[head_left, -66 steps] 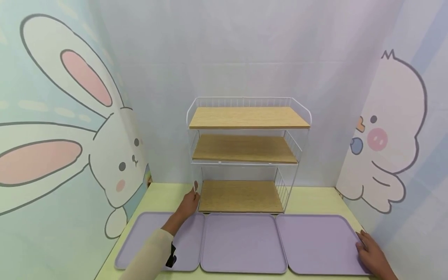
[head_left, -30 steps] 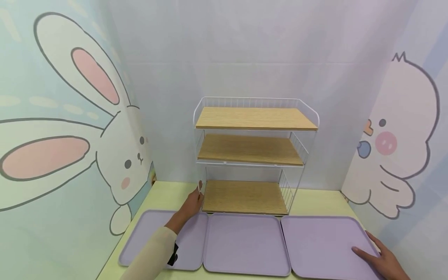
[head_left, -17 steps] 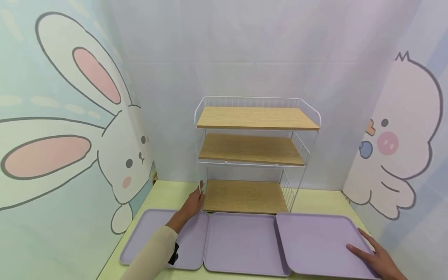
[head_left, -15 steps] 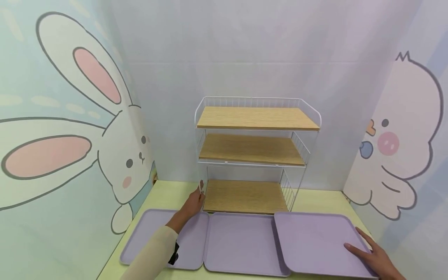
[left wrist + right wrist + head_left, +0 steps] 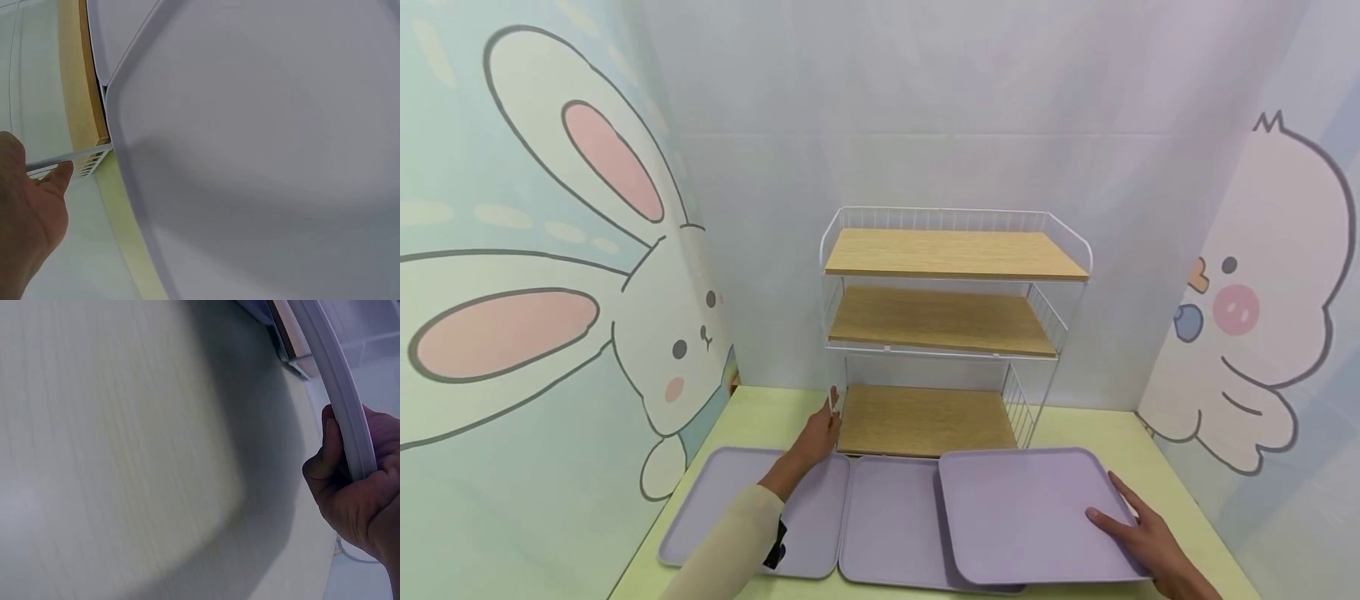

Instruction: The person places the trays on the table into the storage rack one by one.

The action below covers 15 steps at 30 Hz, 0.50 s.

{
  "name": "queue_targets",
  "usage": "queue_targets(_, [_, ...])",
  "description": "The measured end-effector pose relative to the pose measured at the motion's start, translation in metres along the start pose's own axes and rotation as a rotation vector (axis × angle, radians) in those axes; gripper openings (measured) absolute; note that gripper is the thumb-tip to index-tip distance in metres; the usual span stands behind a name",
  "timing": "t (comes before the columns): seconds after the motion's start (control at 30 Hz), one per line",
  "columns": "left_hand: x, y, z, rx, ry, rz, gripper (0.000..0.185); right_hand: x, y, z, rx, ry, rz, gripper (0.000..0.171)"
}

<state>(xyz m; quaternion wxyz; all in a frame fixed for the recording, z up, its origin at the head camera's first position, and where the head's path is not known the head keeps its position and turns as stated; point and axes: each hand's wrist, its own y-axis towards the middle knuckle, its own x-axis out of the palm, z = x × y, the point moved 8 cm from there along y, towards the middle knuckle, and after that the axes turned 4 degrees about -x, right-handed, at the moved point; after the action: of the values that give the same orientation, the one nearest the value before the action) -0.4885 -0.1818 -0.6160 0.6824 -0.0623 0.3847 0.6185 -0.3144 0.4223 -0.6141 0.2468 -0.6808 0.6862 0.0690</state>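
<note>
Near the left front corner of a white wire rack with three wooden shelves (image 5: 955,252), my left hand (image 5: 815,435) pinches the rack's thin white post (image 5: 78,155). My right hand (image 5: 1150,537) grips the right edge of a lilac tray (image 5: 1030,517), thumb on its upper face. That tray is raised off the table and overlaps the right part of the middle lilac tray (image 5: 891,521). In the right wrist view, fingers and thumb wrap the tray's rim (image 5: 340,381), with its shadow on the pale wood below.
A third lilac tray (image 5: 730,479) lies under my left forearm. The pale yellow table (image 5: 1195,542) shows on the right. Fabric walls with a printed rabbit (image 5: 655,333) and a printed chick (image 5: 1255,275) stand on both sides.
The right tray has been taken hold of, lifted from the table and moved left over the middle tray by my right hand. My left hand stays on the rack.
</note>
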Motion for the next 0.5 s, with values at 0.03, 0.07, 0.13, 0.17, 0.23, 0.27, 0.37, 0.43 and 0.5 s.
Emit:
queue_targets(0.03, [0.005,0.003,-0.014,-0.01,0.032,0.005,0.069,0.007,-0.001,-0.004,-0.011,0.011,0.003,0.109])
queue_targets(0.07, [0.01,0.006,-0.027,-0.012,0.063,0.013,0.069,0.013,-0.002,-0.008,-0.021,0.027,0.006,0.107])
queue_targets(0.13, [0.015,0.01,-0.043,-0.04,0.103,0.019,0.07,0.027,-0.005,-0.016,-0.041,0.052,0.015,0.105])
queue_targets(0.17, [0.017,0.012,-0.049,-0.046,0.101,0.014,0.07,0.034,-0.006,-0.019,-0.046,0.062,0.021,0.105])
queue_targets(0.23, [0.019,0.014,-0.055,-0.044,0.084,0.007,0.072,0.047,-0.009,-0.027,-0.055,0.085,0.037,0.104])
queue_targets(0.27, [0.019,0.014,-0.056,-0.04,0.08,0.001,0.072,0.053,-0.01,-0.03,-0.056,0.096,0.046,0.104])
queue_targets(0.37, [0.019,0.015,-0.056,-0.045,0.079,-0.016,0.073,0.071,-0.014,-0.04,-0.06,0.103,0.069,0.104])
queue_targets(0.43, [0.019,0.015,-0.056,-0.051,0.078,-0.024,0.073,0.082,-0.016,-0.047,-0.068,0.121,0.079,0.104])
queue_targets(0.5, [0.02,0.015,-0.058,-0.079,0.066,-0.039,0.074,0.092,-0.018,-0.053,-0.068,0.136,0.09,0.105])
